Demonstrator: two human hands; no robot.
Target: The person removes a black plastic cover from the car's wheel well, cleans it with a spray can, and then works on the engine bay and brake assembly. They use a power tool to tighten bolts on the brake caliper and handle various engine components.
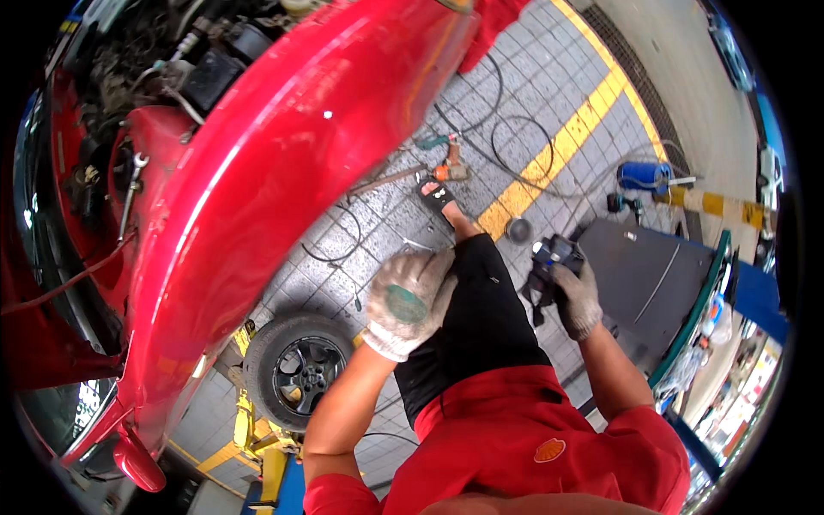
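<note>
My left hand [407,302], in a pale work glove with a green patch, hovers by my left thigh. Its fingers are stretched out and nothing shows in them. My right hand [578,300], gloved as well, grips a small black device with dangling straps [553,260] beside my right leg; its exact kind is unclear. To my left stands a red car [283,146] with its engine bay uncovered. A loose wheel with a black rim [300,371] is below the fender, near my left forearm.
An orange-and-brown power tool [451,170] and black hoses [525,120] lie on the tiled floor near my foot. A round grey tin [519,230], a blue cylinder [642,176] and a dark cart top [639,275] are to the right. A wrench [130,196] rests on the car; yellow lift parts [246,427] stand behind the wheel.
</note>
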